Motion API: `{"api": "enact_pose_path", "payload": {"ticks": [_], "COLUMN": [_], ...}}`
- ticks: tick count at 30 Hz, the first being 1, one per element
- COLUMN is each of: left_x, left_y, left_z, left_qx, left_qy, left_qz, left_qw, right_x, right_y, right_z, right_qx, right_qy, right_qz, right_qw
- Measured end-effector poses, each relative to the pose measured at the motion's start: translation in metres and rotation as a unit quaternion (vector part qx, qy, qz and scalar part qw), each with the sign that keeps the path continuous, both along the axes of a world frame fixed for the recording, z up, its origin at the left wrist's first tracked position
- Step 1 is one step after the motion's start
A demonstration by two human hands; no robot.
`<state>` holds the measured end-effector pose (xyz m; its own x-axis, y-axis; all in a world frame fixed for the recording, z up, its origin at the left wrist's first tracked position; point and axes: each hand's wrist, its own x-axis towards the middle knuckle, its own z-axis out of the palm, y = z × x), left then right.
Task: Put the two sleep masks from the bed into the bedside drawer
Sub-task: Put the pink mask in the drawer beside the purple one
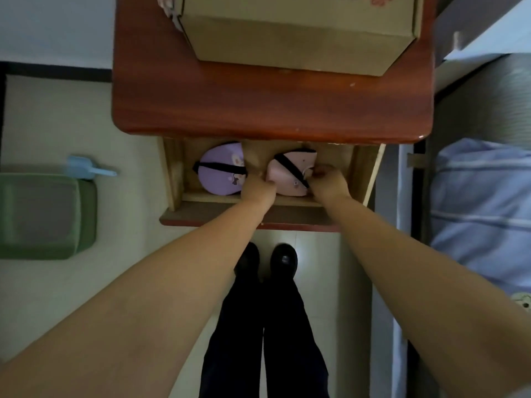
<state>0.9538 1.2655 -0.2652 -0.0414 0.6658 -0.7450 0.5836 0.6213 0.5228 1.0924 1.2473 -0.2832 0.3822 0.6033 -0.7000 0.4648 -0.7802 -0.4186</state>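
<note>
The bedside drawer is pulled open under the red-brown nightstand top. A purple sleep mask with a black strap lies in its left half. A pink sleep mask with a black strap lies in its right half. My left hand is down in the drawer between the two masks, fingers closed at the pink mask's left edge. My right hand pinches the pink mask's right edge. The fingertips of both hands are partly hidden.
A cardboard box stands on the nightstand top. A green bin and a light blue scoop are on the floor at the left. The bed with blue striped bedding runs along the right. My feet stand before the drawer.
</note>
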Motion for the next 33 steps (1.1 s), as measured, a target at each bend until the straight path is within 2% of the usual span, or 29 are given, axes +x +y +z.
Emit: {"api": "enact_pose_path", "payload": {"ticks": [3, 5, 7, 9, 10, 12, 14, 16, 17, 18, 28, 33], "left_x": [-0.011, -0.023, -0.038, -0.057, -0.066, -0.083, -0.094, -0.097, -0.096, -0.093, -0.083, -0.067], "left_y": [-0.008, -0.020, -0.037, -0.058, -0.065, -0.074, -0.069, -0.060, -0.057, -0.055, -0.028, 0.019], "left_z": [0.016, 0.032, 0.047, 0.056, 0.059, 0.059, 0.057, 0.058, 0.062, 0.067, 0.136, 0.141], "left_qx": [-0.029, -0.077, -0.120, -0.178, -0.211, -0.241, -0.209, -0.177, -0.172, -0.175, -0.162, -0.128], "left_qy": [-0.027, -0.076, -0.096, -0.103, -0.121, -0.187, -0.257, -0.291, -0.298, -0.305, -0.359, -0.372], "left_qz": [0.036, 0.117, 0.186, 0.250, 0.295, 0.413, 0.522, 0.580, 0.599, 0.608, 0.607, 0.589], "left_qw": [0.999, 0.987, 0.970, 0.946, 0.924, 0.858, 0.786, 0.740, 0.723, 0.712, 0.690, 0.705], "right_x": [0.002, -0.001, -0.006, -0.010, -0.011, -0.013, -0.011, -0.007, -0.007, -0.006, 0.005, 0.013], "right_y": [-0.015, -0.035, -0.060, -0.086, -0.097, -0.114, -0.119, -0.117, -0.116, -0.115, -0.086, -0.033], "right_z": [0.021, 0.044, 0.067, 0.076, 0.077, 0.073, 0.068, 0.067, 0.069, 0.073, 0.136, 0.141], "right_qx": [-0.003, -0.007, -0.019, -0.060, -0.082, -0.099, -0.050, 0.013, 0.030, 0.038, 0.091, 0.105], "right_qy": [0.019, 0.127, 0.273, 0.399, 0.439, 0.484, 0.506, 0.527, 0.531, 0.533, 0.538, 0.510], "right_qz": [-0.031, -0.131, -0.232, -0.308, -0.338, -0.395, -0.474, -0.542, -0.559, -0.562, -0.540, -0.560], "right_qw": [0.999, 0.983, 0.933, 0.862, 0.829, 0.775, 0.719, 0.655, 0.637, 0.631, 0.641, 0.645]}}
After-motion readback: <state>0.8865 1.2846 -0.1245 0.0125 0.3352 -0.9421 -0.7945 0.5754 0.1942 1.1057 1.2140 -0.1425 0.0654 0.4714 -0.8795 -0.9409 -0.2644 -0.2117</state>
